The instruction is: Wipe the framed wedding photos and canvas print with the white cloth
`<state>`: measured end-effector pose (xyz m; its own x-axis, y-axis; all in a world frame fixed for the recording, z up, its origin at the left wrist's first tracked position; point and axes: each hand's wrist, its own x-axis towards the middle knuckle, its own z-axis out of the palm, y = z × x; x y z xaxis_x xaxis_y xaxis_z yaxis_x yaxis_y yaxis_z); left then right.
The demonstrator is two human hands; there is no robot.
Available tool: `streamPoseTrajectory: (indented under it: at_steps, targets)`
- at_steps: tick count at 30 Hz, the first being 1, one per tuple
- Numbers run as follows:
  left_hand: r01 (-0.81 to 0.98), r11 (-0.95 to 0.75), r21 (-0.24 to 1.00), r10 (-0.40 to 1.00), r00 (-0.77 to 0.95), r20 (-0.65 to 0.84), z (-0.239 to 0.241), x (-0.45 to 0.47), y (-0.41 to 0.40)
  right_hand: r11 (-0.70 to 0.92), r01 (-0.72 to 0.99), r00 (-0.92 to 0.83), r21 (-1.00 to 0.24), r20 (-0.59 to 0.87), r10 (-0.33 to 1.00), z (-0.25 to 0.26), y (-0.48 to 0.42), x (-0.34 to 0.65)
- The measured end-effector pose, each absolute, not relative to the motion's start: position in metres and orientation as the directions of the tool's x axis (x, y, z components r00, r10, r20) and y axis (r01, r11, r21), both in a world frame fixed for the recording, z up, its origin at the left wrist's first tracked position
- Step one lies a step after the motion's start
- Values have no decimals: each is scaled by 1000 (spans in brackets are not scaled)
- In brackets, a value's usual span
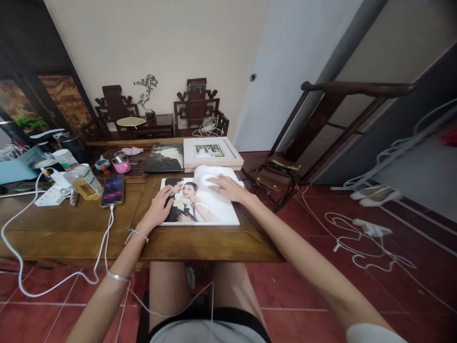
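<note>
Table (214, 245): brown wood, across the middle of the frame.

Chair (357, 89): dark wood, right of the frame, beyond the table's right edge.

Photo print (189, 205): a couple, lying flat at centre, near the front edge.

Framed picture (209, 151): pale frame, just behind the print.

Dark picture (164, 158): beside the frame's left side.

White cloth (203, 171): bunched (perhaps a towel), over the print's upper right.

Left hand (159, 206): at the print's left edge, fingers slightly spread, laid down on it.

Right hand (228, 187): on the cloth, fingers outstretched; whether they pinch any fabric, cannot tell.

Step in hand, as judged: wiping the print, left hand steadying. A further stroke would call for light, even pressure and a firm left hold.

Edges and room: bare wood shows in front of the print; its lower right corner sits near the table's slanting right edge; the frame limits reach behind. Leftward, well apart: bottle (85, 185), phone (112, 190), pink cup (123, 166).
</note>
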<state>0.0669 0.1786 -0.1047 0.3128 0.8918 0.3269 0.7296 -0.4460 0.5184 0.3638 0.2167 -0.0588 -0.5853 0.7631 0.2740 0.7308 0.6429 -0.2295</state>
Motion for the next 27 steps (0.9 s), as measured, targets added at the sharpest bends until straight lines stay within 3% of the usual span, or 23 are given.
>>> streamPoseTrajectory:
  at_steps: [6,15,27]
  targets:
    - [726,-445,525,890,291,352,-106,68,180,655,720,-599,-228,272,753,-57,196,363]
    - [736,-426,525,898,276,342,-106,71,178,818,530,-799,-224,192,570,-45,58,375]
    - [722,-445,529,893,314,323,-106,68,178,646,728,-574,-232,310,758,-59,216,350]
